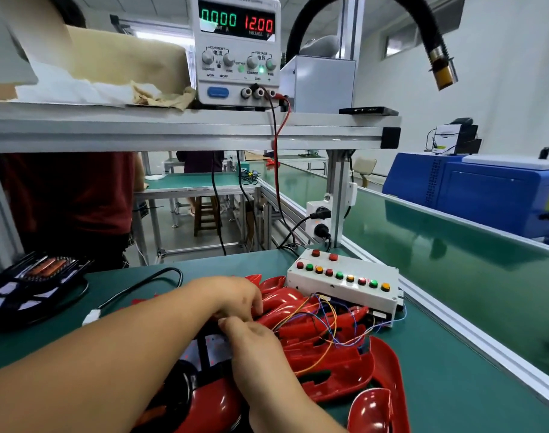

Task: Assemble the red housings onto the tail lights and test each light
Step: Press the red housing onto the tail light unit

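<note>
Head view: everything placed from the white button box.

Under it and spreading toward the camera, green bench top. Just right of it, beyond an aluminium rail, long green conveyor belt. Far right and behind, on the other side of the belt, blue machine. Above and behind, aluminium shelf carrying a bench power supply, displays reading 0.000 and 12.00, red and black leads hanging down toward the box. High above right, black hose ending in a brass nozzle.

Directly in front of the box and touching it, pile of red housings, overlapping, hollow sides mostly up. Left of the pile and nearer the camera, tail light, black body, glossy red lens, partly under both forearms. Far left, well apart, second tail light lying flat.

Left of the box, at the pile's edge, left hand, fingers curled over the rim of one red housing. Just below it, right hand, fingers bent together against the tail light's upper end; pinching or only pressing, cannot tell.

Trailing from the box's front over the pile, thin coloured wires. Well left, white connector on a black cable.
</note>
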`<state>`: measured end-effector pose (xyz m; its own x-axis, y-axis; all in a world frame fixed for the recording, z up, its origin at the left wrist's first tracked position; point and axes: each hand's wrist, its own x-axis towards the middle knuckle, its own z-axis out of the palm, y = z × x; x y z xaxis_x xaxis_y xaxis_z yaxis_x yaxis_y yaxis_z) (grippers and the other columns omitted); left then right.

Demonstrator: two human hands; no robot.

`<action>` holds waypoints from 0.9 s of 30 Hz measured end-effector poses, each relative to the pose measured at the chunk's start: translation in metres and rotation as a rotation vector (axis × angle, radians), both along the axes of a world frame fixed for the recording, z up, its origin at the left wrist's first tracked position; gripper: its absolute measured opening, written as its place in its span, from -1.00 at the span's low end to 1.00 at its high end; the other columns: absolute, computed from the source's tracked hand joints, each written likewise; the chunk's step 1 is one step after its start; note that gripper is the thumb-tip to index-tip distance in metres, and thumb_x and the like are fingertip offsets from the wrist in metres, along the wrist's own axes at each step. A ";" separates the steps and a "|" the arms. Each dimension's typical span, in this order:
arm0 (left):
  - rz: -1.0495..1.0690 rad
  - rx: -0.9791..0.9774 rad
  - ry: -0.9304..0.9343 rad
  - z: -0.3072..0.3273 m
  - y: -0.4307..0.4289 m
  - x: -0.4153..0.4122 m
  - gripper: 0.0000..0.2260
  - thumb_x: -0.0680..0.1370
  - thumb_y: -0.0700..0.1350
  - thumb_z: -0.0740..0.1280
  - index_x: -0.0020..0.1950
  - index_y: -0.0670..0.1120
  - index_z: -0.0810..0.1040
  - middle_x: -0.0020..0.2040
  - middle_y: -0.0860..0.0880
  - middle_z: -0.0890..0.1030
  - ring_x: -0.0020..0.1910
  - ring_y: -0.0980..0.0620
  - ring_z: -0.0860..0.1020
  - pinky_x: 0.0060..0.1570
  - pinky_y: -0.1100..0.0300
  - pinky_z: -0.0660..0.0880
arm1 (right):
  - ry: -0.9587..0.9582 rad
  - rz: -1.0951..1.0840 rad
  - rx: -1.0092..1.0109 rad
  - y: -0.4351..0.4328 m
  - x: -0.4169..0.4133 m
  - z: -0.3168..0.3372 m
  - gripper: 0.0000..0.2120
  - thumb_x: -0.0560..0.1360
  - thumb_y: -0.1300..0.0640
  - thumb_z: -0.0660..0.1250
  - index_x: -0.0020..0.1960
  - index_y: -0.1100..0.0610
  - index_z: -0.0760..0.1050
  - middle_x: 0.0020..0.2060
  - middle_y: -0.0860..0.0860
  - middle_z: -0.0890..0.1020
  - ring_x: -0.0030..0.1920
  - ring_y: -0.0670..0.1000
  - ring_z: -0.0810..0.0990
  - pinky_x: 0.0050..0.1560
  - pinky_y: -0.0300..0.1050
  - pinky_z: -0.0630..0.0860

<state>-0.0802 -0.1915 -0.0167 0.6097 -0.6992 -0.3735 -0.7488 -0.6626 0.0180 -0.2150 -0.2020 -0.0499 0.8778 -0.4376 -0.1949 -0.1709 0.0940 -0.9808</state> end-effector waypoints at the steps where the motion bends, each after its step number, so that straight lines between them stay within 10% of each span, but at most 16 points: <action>1: -0.008 0.010 0.002 0.000 -0.001 -0.001 -0.69 0.53 -0.08 0.38 0.27 0.07 0.56 0.18 0.05 0.61 0.01 0.08 0.51 0.05 0.22 0.45 | -0.003 -0.004 0.004 0.000 0.000 0.000 -0.76 0.50 0.04 0.29 -0.11 0.21 0.59 -0.25 0.03 0.52 -0.31 -0.07 0.41 -0.40 -0.22 0.29; 6: 0.008 -0.082 -0.018 0.015 0.014 -0.002 -0.72 0.55 -0.04 0.39 0.25 -0.03 0.55 0.19 -0.02 0.60 0.02 0.07 0.49 0.05 0.23 0.42 | -0.051 -0.003 0.041 0.002 -0.004 0.000 -0.82 0.50 0.03 0.32 -0.19 0.13 0.51 -0.28 0.06 0.45 -0.27 -0.02 0.37 -0.29 -0.14 0.25; 14: 0.093 -0.791 -0.190 0.061 0.145 -0.044 -0.78 0.53 -0.11 0.43 -0.03 0.25 0.59 -0.14 0.27 0.65 -0.11 0.33 0.58 -0.09 0.48 0.40 | -0.024 0.046 0.184 -0.002 -0.006 0.000 -0.71 0.52 0.07 0.34 0.03 0.31 0.59 -0.14 0.20 0.71 -0.26 0.09 0.65 -0.25 -0.14 0.57; 27: 0.240 -0.917 -0.324 -0.007 0.231 -0.091 -0.69 0.44 -0.19 0.50 0.09 0.15 0.68 0.04 0.39 0.52 0.02 0.39 0.49 -0.01 0.59 0.31 | 0.003 0.114 0.227 -0.002 -0.004 -0.003 -0.75 0.52 -0.01 0.36 -0.03 0.16 0.67 -0.16 0.14 0.73 -0.13 0.19 0.71 0.06 0.14 0.61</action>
<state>-0.1709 0.0396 -0.0237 0.7493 -0.4790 0.4572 -0.6563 -0.6291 0.4166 -0.2186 -0.2042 -0.0531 0.9181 -0.2806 -0.2798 -0.1960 0.2921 -0.9361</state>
